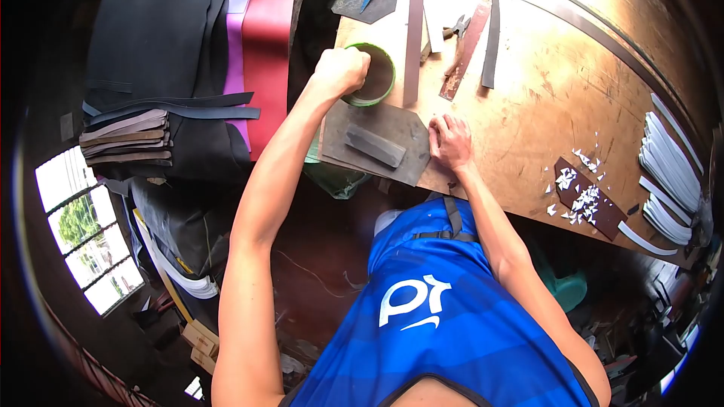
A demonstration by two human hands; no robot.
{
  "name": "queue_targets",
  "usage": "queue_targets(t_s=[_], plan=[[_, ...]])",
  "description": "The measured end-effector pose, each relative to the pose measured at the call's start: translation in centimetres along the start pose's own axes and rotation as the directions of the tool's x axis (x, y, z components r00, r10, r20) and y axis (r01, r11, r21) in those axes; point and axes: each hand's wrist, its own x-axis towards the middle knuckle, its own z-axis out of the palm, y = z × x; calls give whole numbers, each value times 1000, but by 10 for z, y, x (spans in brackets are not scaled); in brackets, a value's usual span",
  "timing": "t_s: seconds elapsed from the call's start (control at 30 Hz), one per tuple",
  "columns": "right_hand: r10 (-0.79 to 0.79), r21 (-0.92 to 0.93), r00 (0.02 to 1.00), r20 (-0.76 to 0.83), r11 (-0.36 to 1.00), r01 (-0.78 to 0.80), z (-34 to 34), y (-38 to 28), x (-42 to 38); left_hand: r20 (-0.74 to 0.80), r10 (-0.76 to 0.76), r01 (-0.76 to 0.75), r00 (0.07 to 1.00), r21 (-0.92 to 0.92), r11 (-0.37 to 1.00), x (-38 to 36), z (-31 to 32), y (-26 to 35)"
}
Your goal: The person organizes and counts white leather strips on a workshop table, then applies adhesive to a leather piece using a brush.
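Observation:
My left hand is closed at the left rim of a round green-rimmed tub. The tub looks dark inside, and its contents cannot be made out. Below it, a grey rectangular block like a sharpening stone lies on a dark flat sheet at the bench's near edge. My right hand rests on the wooden bench, just right of the sheet, with its fingers loosely bent and nothing visible in them.
Pliers and leather strips lie at the back of the bench. White scraps and bundled white strips are at the right. Black hides, a red sheet and stacked strips are at the left.

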Motion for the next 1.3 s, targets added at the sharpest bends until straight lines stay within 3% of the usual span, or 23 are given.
queue_targets(t_s=[0.1, 0.17, 0.23, 0.3, 0.37, 0.43, 0.53, 0.6, 0.7, 0.77, 0.83, 0.9, 0.97, 1.03, 1.1, 1.23, 1.3], plan=[[-8, -5, 1000, -5, 1000, 8, -1, -1, 1, 135, -127, 158, 983, -256, 954, -22, -26, -10], [-9, -10, 1000, -5, 1000, 9, -1, -1, 0, 71, -210, 220, 975, -419, 881, -54, -41, -15], [4, 2, 1000, -8, 1000, -4, -3, -4, 1, 285, -356, 455, 890, -592, 665, -90, -59, -18], [-3, 3, 1000, -1, 1000, 3, -5, -6, 3, 232, -375, 366, 897, -866, 341, -130, -30, -21], [-9, 2, 1000, 19, 1000, 9, -5, -7, 2, 229, -474, 327, 851, -935, 137, -164, 7, 0], [11, -15, 1000, 10, 1000, -11, -3, -5, 2, 334, -549, 402, 766, -916, 3, -187, 60, 39], [-11, -24, 1000, 16, 1000, 11, 1, -3, 2, 488, -593, 558, 641, -827, -77, -197, 120, 119], [-26, -25, 999, 22, 999, 27, 0, -3, 2, 499, -605, 537, 621, -833, -136, -195, 144, 157], [-19, -22, 999, 30, 1000, 19, 0, -5, 4, 462, -679, 499, 570, -852, -160, -187, 170, 151], [-41, -53, 999, 1, 998, 41, 2, -5, 3, 467, -740, 456, 484, -856, -241, -178, 160, 128], [-16, -53, 999, 40, 998, 18, 0, -6, 1, 492, -736, 407, 465, -857, -316, -177, 161, 149], [-6, -35, 999, 36, 999, 8, 0, -7, 3, 524, -669, 394, 526, -848, -354, -189, 171, 199], [-19, -49, 1000, 24, 999, 20, 0, -8, 9, 503, -693, 434, 517, -851, -295, -188, 166, 199], [-20, -43, 999, 28, 999, 21, -1, -8, 4, 488, -749, 357, 448, -866, -351, -177, 176, 158], [8, -51, 998, 59, 999, -5, -1, -9, -2, 511, -738, 320, 440, -857, -403, -171, 167, 133], [-2, -44, 1000, 28, 999, 3, 2, -8, 7, 536, -702, 363, 469, -842, -400, -179, 164, 209], [5, -51, 999, 48, 999, -2, 1, -6, 3, 532, -708, 412, 464, -837, -359, -180, 180, 194]])
